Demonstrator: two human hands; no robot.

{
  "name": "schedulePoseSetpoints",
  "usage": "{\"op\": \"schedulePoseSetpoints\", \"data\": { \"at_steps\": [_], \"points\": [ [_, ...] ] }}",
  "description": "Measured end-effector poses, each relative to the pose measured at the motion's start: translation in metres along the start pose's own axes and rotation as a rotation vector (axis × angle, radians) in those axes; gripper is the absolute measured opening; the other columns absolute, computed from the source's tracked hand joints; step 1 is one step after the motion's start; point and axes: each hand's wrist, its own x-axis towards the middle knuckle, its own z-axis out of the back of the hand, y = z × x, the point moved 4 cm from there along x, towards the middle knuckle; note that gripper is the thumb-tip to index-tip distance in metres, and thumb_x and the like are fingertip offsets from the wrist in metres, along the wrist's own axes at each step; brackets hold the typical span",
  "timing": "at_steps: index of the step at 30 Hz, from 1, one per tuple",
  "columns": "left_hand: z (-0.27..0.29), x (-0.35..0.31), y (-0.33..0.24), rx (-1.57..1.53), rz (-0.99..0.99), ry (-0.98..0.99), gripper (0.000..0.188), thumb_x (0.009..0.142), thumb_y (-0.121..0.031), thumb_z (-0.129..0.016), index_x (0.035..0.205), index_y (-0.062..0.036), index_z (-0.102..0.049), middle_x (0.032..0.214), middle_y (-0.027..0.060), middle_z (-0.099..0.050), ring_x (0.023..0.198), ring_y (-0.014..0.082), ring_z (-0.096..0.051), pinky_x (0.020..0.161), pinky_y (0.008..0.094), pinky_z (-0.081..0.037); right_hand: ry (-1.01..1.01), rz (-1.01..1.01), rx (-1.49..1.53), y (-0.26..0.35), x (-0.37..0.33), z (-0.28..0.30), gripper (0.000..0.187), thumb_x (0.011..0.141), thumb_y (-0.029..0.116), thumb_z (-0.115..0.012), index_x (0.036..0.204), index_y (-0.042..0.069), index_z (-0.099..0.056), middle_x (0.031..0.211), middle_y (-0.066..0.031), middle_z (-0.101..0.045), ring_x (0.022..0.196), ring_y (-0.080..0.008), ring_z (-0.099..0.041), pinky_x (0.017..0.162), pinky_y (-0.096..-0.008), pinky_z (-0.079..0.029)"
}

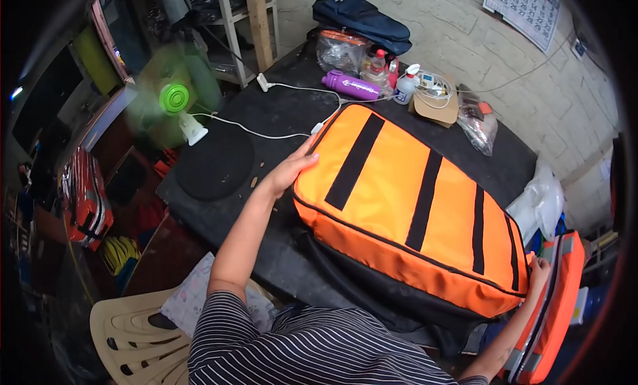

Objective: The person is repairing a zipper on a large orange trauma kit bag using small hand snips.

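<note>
A large bright orange bag [392,179] lies on the black-topped table, with several black straps across its upper face and black piping along its edges. At its left end, my left hand [296,169] grips the edge, the thumb on top and the fingers along the side. My right hand [539,275] holds the bag's lower right corner with bent fingers; part of that grip is hidden. Close beside my right hand stands another orange bag [561,305] with grey bands and a dark zip.
Behind the bag are a purple bottle [352,86], a spray bottle [406,86], a cardboard box [435,106] with cables and a dark blue bag [362,21]. A green fan [174,98] spins at the left; its white cord crosses the table [232,166]. A beige chair [126,332] stands lower left.
</note>
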Motion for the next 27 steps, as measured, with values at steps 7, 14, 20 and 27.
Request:
{"op": "schedulePoseSetpoints", "data": {
  "at_steps": [7,14,20,27],
  "points": [
    [0.010,0.095,0.002,-0.338,-0.057,0.156,0.059,0.100,-0.019,-0.044,0.152,-0.0064,-0.019,0.157,0.0097,-0.023,0.140,0.0196,-0.032,0.113,0.0335,-0.032,-0.010,-0.108,-0.416,-0.004,0.017,-0.011,0.037,0.073,0.027,-0.073,0.069,-0.005,-0.056,0.063,-0.0181,-0.059,0.060,-0.0291,-0.059,0.061,-0.0439,-0.045],
    [0.013,0.161,0.007,0.109,0.320,0.136,0.057,0.079,-0.021,-0.075,0.130,-0.0074,-0.054,0.111,0.0086,-0.067,0.091,0.0165,-0.067,0.082,0.0346,-0.055,0.073,-0.291,-0.556,0.013,0.018,-0.021,0.063,0.071,0.047,-0.075,0.100,-0.007,-0.064,0.098,-0.0289,-0.067,0.098,-0.0405,-0.065,0.081,-0.0485,-0.049],
    [0.012,0.184,-0.012,0.863,-0.079,-0.159,0.032,0.087,-0.032,-0.064,0.086,0.0000,-0.068,0.075,0.0142,-0.067,0.070,0.0203,-0.065,0.066,0.0368,-0.049,0.025,-0.393,-0.628,-0.022,0.021,-0.032,0.054,0.070,0.037,-0.078,0.102,-0.005,-0.064,0.106,-0.0291,-0.065,0.104,-0.0410,-0.063,0.088,-0.0472,-0.048],
    [-0.004,0.135,-0.129,0.493,-0.626,-0.196,0.029,0.096,-0.023,-0.060,0.104,0.0035,-0.067,0.084,-0.0021,-0.063,0.079,0.0053,-0.053,0.070,0.0231,-0.044,-0.273,-0.098,-0.189,-0.004,0.030,0.019,0.041,0.086,0.027,-0.069,0.062,-0.003,-0.055,0.053,-0.0132,-0.052,0.055,-0.0165,-0.053,0.054,-0.0404,-0.042]
  ]
}}
